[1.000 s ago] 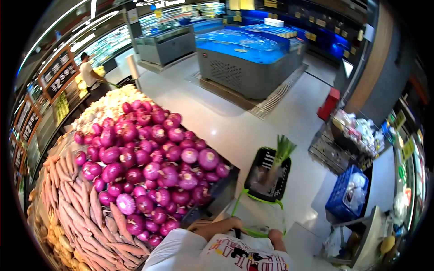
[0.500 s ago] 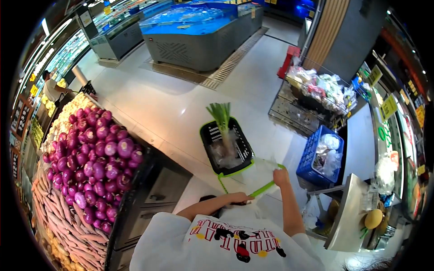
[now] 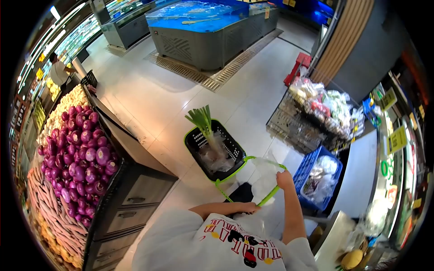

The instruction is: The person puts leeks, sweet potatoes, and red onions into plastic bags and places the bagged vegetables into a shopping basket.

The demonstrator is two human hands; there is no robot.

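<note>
A black basket (image 3: 192,141) with a green rim stands low in front of me, holding green-topped leeks (image 3: 202,118) and clear plastic bags (image 3: 217,158). Its green handle (image 3: 270,195) reaches back toward my body. My left hand (image 3: 248,207) is closed on the handle's near end, low in the middle. Farther right, my right hand (image 3: 284,179) grips the same handle near its corner. Part of a dark shoe shows beneath the handle.
Red onions (image 3: 77,153) and sweet potatoes (image 3: 52,212) fill a drawered stand (image 3: 135,198) at left. A wire cart (image 3: 294,122), blue crate (image 3: 316,178) and counter (image 3: 359,167) line the right. Ahead stands a fish tank (image 3: 194,45); a person (image 3: 58,72) is far left.
The view has swung right and down, so the onion stand sits farther left. The basket appears farther left, and my right arm has extended along the handle compared with a second ago.
</note>
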